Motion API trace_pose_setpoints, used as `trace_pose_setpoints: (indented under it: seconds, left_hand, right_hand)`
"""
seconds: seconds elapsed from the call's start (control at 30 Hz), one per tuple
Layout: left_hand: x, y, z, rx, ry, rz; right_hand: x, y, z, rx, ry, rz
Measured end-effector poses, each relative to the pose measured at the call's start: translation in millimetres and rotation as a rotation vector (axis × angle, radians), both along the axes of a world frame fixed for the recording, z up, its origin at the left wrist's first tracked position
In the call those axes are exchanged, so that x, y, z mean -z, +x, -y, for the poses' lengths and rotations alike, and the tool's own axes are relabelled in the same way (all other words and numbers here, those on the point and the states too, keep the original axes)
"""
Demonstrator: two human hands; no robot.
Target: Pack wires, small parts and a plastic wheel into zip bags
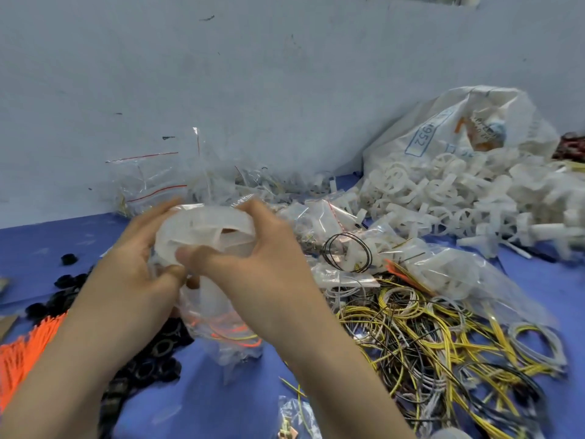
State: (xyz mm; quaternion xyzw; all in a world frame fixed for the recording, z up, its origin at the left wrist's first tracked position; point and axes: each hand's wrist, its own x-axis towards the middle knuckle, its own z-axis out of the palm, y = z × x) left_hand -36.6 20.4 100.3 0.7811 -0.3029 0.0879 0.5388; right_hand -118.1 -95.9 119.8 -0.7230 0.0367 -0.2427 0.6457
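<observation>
Both of my hands hold one clear zip bag (221,327) above the blue table (221,407). A white plastic wheel (205,229) sits at the bag's mouth, gripped between my left hand (136,264) on its left side and my right hand (253,264) on its right. My thumbs meet at the wheel's near edge. Orange and yellow wires show through the bag's hanging lower part.
A heap of white plastic wheels (459,198) spills from a big white sack (443,131) at the right. Tangled yellow, white and black wires (443,337) lie in front. Filled zip bags (148,182) stand by the wall. Black rings (152,359) and orange wires (19,353) lie left.
</observation>
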Motion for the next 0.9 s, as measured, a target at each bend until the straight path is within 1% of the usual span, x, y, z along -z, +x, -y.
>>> trace_pose_setpoints:
  seconds: [0.1, 0.17, 0.3, 0.43, 0.53, 0.7, 0.77, 0.9]
  left_hand:
    - [4, 10, -14, -0.012, 0.083, 0.058]
    - [4, 11, -19, -0.015, 0.107, 0.068]
    - [3, 9, -18, 0.017, 0.128, 0.115]
    - [-1, -3, -6, 0.049, 0.056, 0.103]
    - [-2, -11, 1, 0.049, -0.001, 0.095]
    - [-3, -15, 9, 0.016, -0.098, 0.083]
    - [-2, -16, 11, 0.023, -0.12, 0.069]
    - [0, -17, 17, 0.069, -0.151, 0.035]
  right_hand:
    - [2, 4, -2, -0.022, -0.024, -0.058]
    - [2, 5, 0, -0.046, -0.029, -0.102]
    - [1, 7, 10, -0.069, 0.019, -0.12]
    - [0, 3, 24, -0.041, -0.033, -0.14]
    - [-6, -5, 33, -0.06, -0.022, -0.095]
    - [-12, -14, 46, 0.04, 0.009, 0.114]
    - [-13, -15, 47, 0.058, 0.046, 0.155]
    - [-7, -9, 46, -0.034, 0.052, 0.033]
